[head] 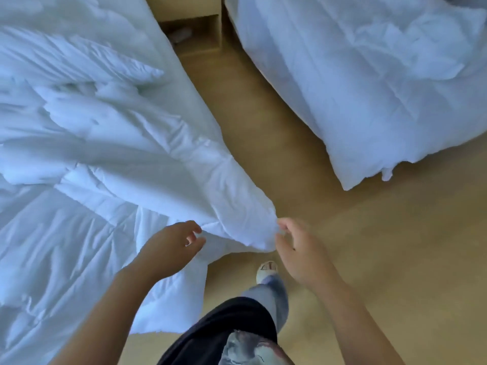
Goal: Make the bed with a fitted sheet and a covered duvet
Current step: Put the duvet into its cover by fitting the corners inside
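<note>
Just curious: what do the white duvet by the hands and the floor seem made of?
The duvet looks like soft matte white fabric over padding: stitched quilting lines and puffy creases show. The floor looks smooth and tan, perhaps laminate or vinyl; blur hides any grain.

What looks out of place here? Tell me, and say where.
The duvet lies bunched and creased across the bed, one corner hanging off the edge over the floor, between the left hand and right hand. The second duvet, on the right, is rumpled too and overhangs its corner.
</note>
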The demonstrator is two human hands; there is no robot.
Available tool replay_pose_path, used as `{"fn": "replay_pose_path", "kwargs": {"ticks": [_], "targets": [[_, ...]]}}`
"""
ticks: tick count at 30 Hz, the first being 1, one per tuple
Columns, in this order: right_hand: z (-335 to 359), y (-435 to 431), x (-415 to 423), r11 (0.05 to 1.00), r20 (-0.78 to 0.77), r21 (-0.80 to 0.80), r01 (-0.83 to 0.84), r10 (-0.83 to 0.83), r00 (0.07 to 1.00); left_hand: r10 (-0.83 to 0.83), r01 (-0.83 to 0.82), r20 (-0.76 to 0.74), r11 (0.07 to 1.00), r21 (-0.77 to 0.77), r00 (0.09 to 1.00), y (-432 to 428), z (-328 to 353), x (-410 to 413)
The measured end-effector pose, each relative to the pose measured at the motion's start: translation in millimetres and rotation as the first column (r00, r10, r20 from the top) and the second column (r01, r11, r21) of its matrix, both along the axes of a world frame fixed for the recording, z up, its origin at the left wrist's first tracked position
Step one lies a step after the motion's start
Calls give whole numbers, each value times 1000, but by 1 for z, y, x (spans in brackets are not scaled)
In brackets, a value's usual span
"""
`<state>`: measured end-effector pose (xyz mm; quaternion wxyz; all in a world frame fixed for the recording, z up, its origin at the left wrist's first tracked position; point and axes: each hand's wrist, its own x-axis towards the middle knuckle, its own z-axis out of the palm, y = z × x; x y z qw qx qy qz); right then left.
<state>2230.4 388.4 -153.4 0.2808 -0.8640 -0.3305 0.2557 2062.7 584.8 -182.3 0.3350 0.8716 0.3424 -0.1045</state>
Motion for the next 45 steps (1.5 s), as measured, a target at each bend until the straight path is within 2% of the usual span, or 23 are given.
{"fn": "replay_pose_path", "kwargs": {"ticks": [3, 6, 13, 16, 19, 22, 26, 30, 32, 36, 41, 45], "targets": [[3, 45, 83, 992, 27, -1, -127, 127, 991, 49, -50, -42, 999, -2, 998, 19, -9, 78], [8, 81, 160, 968, 29, -30, -251, 251, 967, 96, -96, 4, 995, -36, 995, 35, 2, 163], [-8, 154, 332, 914, -25, -139, -382, 382, 924, 202, -199, 33, 978, -58, 979, 94, 18, 324], [-20, 225, 397, 858, -18, -149, -492, 495, 869, 316, -315, 3, 948, -48, 949, 139, 8, 364], [-14, 316, 442, 741, 4, -102, -664, 668, 744, 501, -502, -31, 865, -12, 865, 178, 4, 386], [-2, 414, 457, 575, 12, -48, -817, 818, 575, 688, -688, -20, 725, -11, 725, 207, 11, 397], [7, 518, 446, 378, -2, 28, -925, 926, 378, 860, -861, -35, 509, -22, 509, 233, 12, 399], [-7, 617, 447, 248, -49, 19, -969, 968, 247, 939, -945, -105, 324, -41, 327, 293, -7, 400], [-15, 673, 449, 209, -62, -5, -978, 976, 209, 949, -956, -122, 292, -17, 292, 345, -15, 402], [-14, 782, 445, 164, -67, -37, -986, 984, 166, 963, -965, -55, 261, -27, 262, 471, -12, 408], [-17, 894, 422, 61, -71, -63, -996, 995, 65, 975, -973, 19, 220, -67, 220, 606, -3, 411], [-41, 986, 396, -47, -104, -79, -996, 994, -39, 985, -984, -2, 173, -45, 173, 692, -23, 400]]}}
